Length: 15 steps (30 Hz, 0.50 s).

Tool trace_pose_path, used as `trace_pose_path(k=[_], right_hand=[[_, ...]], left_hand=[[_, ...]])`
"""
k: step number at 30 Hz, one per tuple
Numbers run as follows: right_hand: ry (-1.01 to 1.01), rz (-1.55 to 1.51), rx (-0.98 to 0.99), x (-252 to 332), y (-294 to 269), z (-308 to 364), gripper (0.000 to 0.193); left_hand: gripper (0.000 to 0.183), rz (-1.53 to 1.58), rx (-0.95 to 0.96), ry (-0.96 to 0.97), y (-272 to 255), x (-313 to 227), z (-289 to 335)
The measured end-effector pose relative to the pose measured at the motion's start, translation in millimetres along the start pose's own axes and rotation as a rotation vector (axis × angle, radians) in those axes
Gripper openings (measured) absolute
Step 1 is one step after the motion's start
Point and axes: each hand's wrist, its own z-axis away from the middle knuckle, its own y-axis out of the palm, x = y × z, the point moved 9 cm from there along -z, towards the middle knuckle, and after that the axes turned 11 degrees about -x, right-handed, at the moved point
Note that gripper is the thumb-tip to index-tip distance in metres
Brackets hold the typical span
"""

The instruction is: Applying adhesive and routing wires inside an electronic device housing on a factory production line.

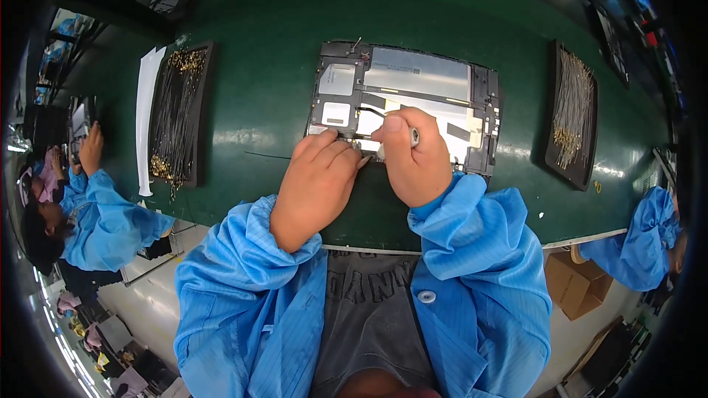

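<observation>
On the bench in front of me lies an opened flat electronic device (419, 74), its silver panels and black frame exposed. My left hand (318, 177) rests at its near left edge, fingers bent and pressed together. A thin dark cable (267, 155) runs out leftward from under these fingers; its other end is hidden. My right hand (418, 161) is closed around a slim pale-handled tool (414, 137) over the device's near middle. A dark curved piece (372, 110) shows just beyond the right fingers; whether it belongs to the tool is unclear.
A black tray (200, 114) of thin cables with gold-coloured ends stands left, beside a white strip (146, 125). Another cable tray (553, 125) is at right. People in blue sleeves (110, 214) sit on both sides. A cardboard box (574, 287) stands below the bench edge.
</observation>
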Motion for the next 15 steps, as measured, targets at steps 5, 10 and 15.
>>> trace_pose_path(k=[5,10,15], right_hand=[[0.233,-0.175,-0.003,-11.5,0.4,-1.2,0.025],[0.224,-0.231,-0.088,-12.5,-6.9,-1.4,0.028],[0.141,-0.184,-0.026,-8.1,-3.8,0.0,0.029]], left_hand=[[0.016,0.047,0.015,-0.030,0.3,2.0,-0.5],[0.015,0.045,0.014,-0.059,2.0,3.9,-0.1],[0.015,0.042,0.044,-0.048,2.5,3.2,-1.7]])
